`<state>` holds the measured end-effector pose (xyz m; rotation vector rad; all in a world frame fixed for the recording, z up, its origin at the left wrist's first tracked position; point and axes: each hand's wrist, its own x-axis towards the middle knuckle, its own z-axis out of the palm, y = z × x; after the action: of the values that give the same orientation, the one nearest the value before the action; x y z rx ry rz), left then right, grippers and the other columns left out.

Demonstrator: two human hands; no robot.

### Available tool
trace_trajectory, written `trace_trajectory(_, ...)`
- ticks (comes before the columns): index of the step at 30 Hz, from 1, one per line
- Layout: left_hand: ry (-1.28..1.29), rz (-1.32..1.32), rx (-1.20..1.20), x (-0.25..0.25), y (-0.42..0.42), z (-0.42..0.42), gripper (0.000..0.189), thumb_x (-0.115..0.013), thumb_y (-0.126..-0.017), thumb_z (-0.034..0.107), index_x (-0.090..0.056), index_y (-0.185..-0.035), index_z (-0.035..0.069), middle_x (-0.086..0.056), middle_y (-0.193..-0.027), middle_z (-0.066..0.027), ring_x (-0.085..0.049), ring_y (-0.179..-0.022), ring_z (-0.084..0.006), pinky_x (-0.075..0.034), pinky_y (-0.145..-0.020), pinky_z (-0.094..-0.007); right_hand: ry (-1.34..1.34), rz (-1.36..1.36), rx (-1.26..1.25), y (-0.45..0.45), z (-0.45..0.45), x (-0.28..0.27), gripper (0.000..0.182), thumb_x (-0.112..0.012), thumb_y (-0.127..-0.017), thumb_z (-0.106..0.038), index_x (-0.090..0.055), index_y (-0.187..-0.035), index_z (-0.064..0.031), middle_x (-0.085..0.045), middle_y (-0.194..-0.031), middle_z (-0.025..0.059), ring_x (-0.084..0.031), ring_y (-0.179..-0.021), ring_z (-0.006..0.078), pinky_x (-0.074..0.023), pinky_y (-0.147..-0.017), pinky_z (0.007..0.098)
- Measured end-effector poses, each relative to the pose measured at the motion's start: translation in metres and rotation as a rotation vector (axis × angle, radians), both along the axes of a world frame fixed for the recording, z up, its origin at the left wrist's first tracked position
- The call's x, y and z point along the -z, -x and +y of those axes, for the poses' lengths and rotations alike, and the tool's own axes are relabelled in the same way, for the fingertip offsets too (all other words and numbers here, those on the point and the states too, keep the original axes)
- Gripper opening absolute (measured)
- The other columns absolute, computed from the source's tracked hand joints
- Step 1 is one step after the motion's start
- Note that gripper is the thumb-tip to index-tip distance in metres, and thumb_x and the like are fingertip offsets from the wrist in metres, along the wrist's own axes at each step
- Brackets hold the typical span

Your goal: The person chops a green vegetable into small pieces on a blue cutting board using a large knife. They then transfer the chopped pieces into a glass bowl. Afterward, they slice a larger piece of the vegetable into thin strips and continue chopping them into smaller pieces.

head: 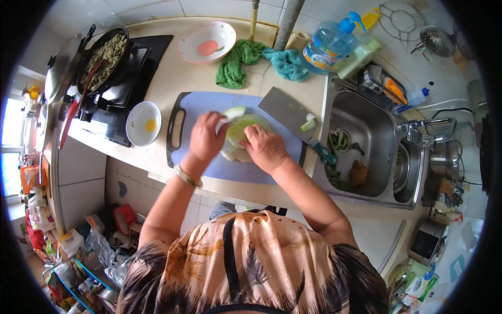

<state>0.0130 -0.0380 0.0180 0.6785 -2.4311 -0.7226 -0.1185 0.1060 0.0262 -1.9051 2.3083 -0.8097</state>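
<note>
A pale green vegetable (251,122), which looks like a cabbage, lies on the blue cutting board (204,103) in front of me. My right hand (266,148) grips its near right side with thumb and fingers. Slightly blurred, my left hand (208,133) pinches a whitish leaf piece (220,124) at the vegetable's left side. Beyond it rests a loose green-white piece (235,112), and more pale leaf (237,155) shows below. A cleaver (284,110) lies across the board's right end, its green handle (323,152) towards the sink. Two small cut pieces (308,125) sit on its blade.
Left of the board stand a white bowl (143,124) with yellow residue and a stove (127,84) with a pan of chopped food (106,61). A larger bowl (206,42), green cloth (235,66) and blue cloth (288,64) lie behind. The sink (364,114) holds vegetable scraps.
</note>
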Motion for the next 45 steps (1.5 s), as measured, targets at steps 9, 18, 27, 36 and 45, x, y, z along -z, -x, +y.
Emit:
trace_trajectory(9,-0.261,-0.391,0.121,-0.003,0.034,-0.05,0.027,-0.073,-0.075,0.013,-0.065,-0.098,0.002,-0.068,-0.093,-0.0148,-0.064,-0.087,-0.0355,-0.051,-0.078,-0.0429,-0.183,0.208,0.219,0.115,0.06,-0.013,0.02,-0.059,-0.082,-0.003,-0.064,-0.1,-0.0062,-0.061,-0.1,0.0093,-0.057,-0.101,0.0298,-0.0494,-0.085,0.039)
trace_trajectory(18,-0.375,-0.129,0.434,-0.033,-0.01,-0.025,0.016,-0.063,-0.086,-0.003,-0.069,-0.1,0.002,-0.066,-0.09,-0.012,-0.064,-0.079,-0.0266,-0.051,-0.07,-0.0327,-0.304,0.247,0.102,0.128,0.064,-0.006,0.003,-0.059,-0.083,-0.006,-0.056,-0.085,-0.0064,-0.059,-0.092,0.0115,-0.057,-0.096,0.0315,-0.0489,-0.081,0.0416)
trace_trajectory(27,0.0,0.017,0.223,-0.012,-0.006,0.009,0.008,-0.071,-0.076,0.004,-0.067,-0.083,0.003,-0.065,-0.085,-0.0112,-0.063,-0.081,-0.0328,-0.053,-0.071,-0.0384,-0.332,-0.201,0.084,0.105,0.054,-0.029,0.016,-0.07,-0.082,-0.014,-0.056,-0.087,-0.0088,-0.066,-0.079,0.0109,-0.066,-0.076,0.0314,-0.0512,-0.066,0.0424)
trace_trajectory(36,-0.325,0.141,0.024,0.01,-0.005,-0.015,0.019,-0.058,-0.091,0.0,-0.066,-0.107,0.0,-0.067,-0.098,-0.0137,-0.065,-0.079,-0.0219,-0.051,-0.069,-0.028,0.019,-0.143,-0.078,-0.009,-0.009,0.0,0.016,-0.069,-0.08,-0.016,-0.055,-0.084,-0.009,-0.062,-0.081,0.009,-0.064,-0.078,0.0281,-0.0509,-0.065,0.0405)
trace_trajectory(45,-0.185,-0.198,0.122,0.004,0.022,-0.017,0.027,-0.054,-0.087,0.003,-0.065,-0.112,0.004,-0.062,-0.109,-0.0142,-0.06,-0.099,-0.0369,-0.05,-0.085,-0.0421,0.094,-0.18,0.265,0.02,0.031,0.007,0.012,-0.068,-0.082,-0.008,-0.063,-0.092,-0.0062,-0.065,-0.085,0.0113,-0.063,-0.079,0.0337,-0.0518,-0.068,0.0418)
